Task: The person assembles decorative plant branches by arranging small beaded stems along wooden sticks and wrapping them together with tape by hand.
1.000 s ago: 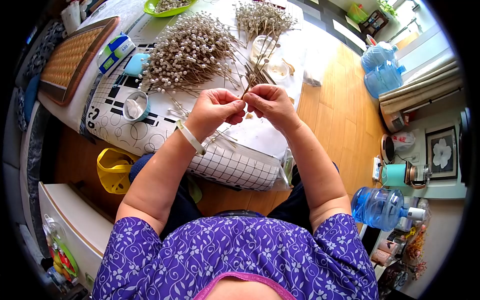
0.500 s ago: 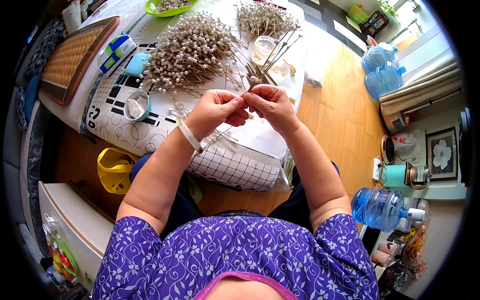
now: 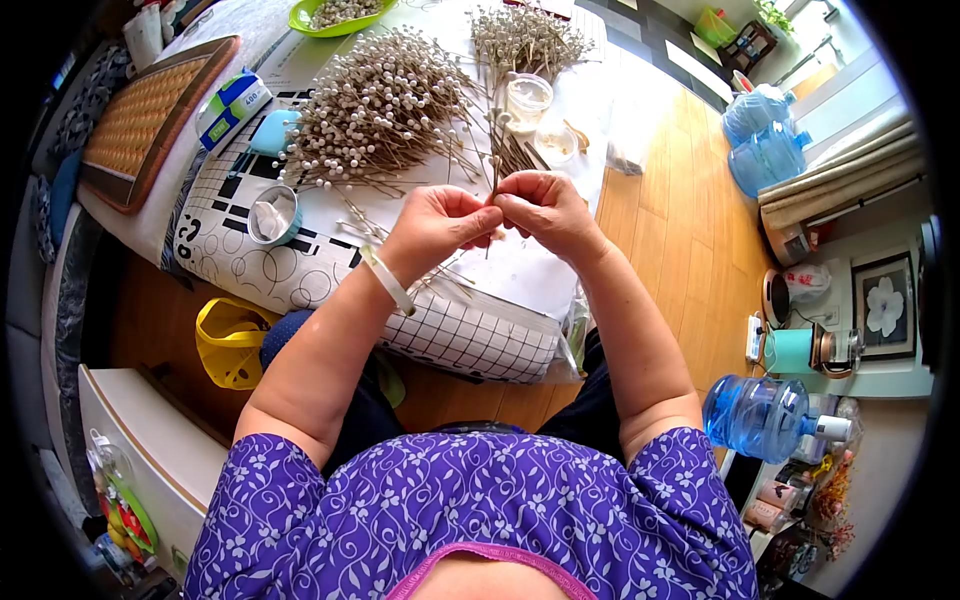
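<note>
My left hand (image 3: 445, 222) and my right hand (image 3: 548, 215) meet in a pinch above the near part of the table. Between their fingertips stand thin brown stems (image 3: 494, 150), nearly upright; their lower tip shows below the fingers. How many stems there are I cannot tell. Just beyond my right hand lie short dark sticks (image 3: 520, 156). A large heap of white-beaded stems (image 3: 375, 110) spreads past my left hand, and a few loose beaded stems (image 3: 362, 222) lie near that wrist.
Round clear tubs (image 3: 530, 95) stand beyond the sticks, with a second beaded bunch (image 3: 525, 40) behind. On the left are a small blue-rimmed cup (image 3: 273, 215), a light-blue box (image 3: 275, 131) and a tissue pack (image 3: 234, 108). A green basket (image 3: 342, 16) sits at the back.
The held stems have swung from leaning far right to nearly upright. Both hands have moved slightly towards me and remain pinched together.
</note>
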Tool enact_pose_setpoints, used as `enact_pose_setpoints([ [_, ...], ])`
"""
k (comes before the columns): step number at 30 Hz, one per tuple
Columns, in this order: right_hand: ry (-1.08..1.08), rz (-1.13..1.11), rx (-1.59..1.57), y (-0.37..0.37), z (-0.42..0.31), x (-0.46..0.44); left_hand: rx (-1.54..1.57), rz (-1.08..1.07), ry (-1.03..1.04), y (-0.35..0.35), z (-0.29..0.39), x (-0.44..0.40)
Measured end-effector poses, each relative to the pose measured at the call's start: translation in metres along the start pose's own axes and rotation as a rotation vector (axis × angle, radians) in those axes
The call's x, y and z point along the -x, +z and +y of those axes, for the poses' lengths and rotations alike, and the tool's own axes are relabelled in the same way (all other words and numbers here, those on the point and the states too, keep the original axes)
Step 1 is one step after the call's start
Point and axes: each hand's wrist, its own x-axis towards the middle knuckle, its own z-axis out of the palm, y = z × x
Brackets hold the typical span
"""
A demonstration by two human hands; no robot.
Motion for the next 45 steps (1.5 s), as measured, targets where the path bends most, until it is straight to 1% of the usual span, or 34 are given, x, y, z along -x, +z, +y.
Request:
enact_pose_setpoints([
  [1,0.0,0.0,0.0,0.0,-0.004,0.001,-0.064,0.037,-0.015,-0.002,0.004,-0.001],
  [3,0.026,-0.064,0.116,0.002,-0.009,0.003,-0.063,0.061,-0.009,-0.003,0.004,-0.003],
  [4,0.03,-0.103,0.097,0.006,-0.008,0.002,-0.027,0.024,0.087,-0.001,-0.002,-0.005],
  [5,-0.03,-0.075,0.144,0.008,0.003,-0.001,0.01,-0.014,0.182,0.0,-0.006,-0.006],
  [6,-0.011,-0.078,0.129,0.008,0.004,-0.001,0.036,-0.002,0.21,0.001,-0.008,-0.006],
  [8,0.01,-0.079,0.115,0.008,0.0,-0.001,0.035,0.024,0.233,-0.003,-0.011,-0.007],
  [10,0.142,-0.083,0.165,0.006,-0.005,0.0,0.034,0.081,0.262,-0.005,-0.011,-0.007],
  [13,0.091,-0.084,0.106,0.007,0.001,-0.002,0.008,0.078,0.283,-0.007,-0.011,-0.008],
  [17,0.061,-0.066,0.112,0.009,0.003,-0.002,-0.009,0.096,0.295,-0.006,-0.007,-0.006],
  [19,0.015,-0.072,0.192,0.01,0.003,-0.002,0.003,0.108,0.274,-0.004,-0.007,-0.006],
  [23,-0.002,-0.046,0.193,0.015,0.003,-0.001,0.024,0.127,0.295,-0.001,-0.007,-0.006],
  [25,-0.073,-0.013,0.238,0.013,0.011,-0.002,-0.062,0.143,0.276,-0.003,-0.007,-0.008],
  [26,-0.074,-0.01,0.238,0.012,0.013,-0.003,-0.063,0.139,0.277,-0.001,-0.009,-0.01],
  [28,-0.132,0.003,0.279,0.012,0.015,-0.004,0.072,0.121,0.357,0.003,-0.014,-0.012],
  [29,-0.13,0.0,0.277,0.014,0.013,-0.003,0.073,0.125,0.355,0.001,-0.014,-0.011],
  [31,0.02,-0.009,0.158,0.016,0.003,0.002,-0.038,0.105,0.287,-0.003,-0.007,-0.008],
  [34,0.073,-0.024,0.186,0.015,-0.002,0.002,-0.054,0.11,0.259,-0.005,-0.004,-0.008],
  [35,0.073,-0.025,0.187,0.016,-0.001,0.001,-0.071,0.094,0.229,-0.008,-0.006,-0.008],
  [36,0.059,-0.037,0.189,0.017,0.0,0.001,-0.07,0.097,0.229,-0.01,-0.008,-0.009],
  [38,0.046,-0.049,0.191,0.021,0.0,0.002,-0.023,0.037,0.247,-0.013,-0.01,-0.01],
  [41,0.006,-0.055,0.141,0.022,-0.002,0.002,-0.086,0.051,0.193,-0.013,-0.008,-0.01],
  [42,-0.016,-0.07,0.239,0.017,0.002,0.001,-0.088,0.05,0.195,-0.009,-0.006,-0.009],
  [43,-0.033,-0.083,0.336,0.013,0.006,0.001,0.028,0.051,0.226,-0.001,-0.004,-0.009],
  [44,-0.048,-0.079,0.268,0.012,0.009,0.0,0.146,0.054,0.254,0.004,-0.004,-0.008],
  [45,-0.045,-0.079,0.266,0.012,0.01,0.001,0.147,0.054,0.251,0.003,-0.005,-0.008],
])
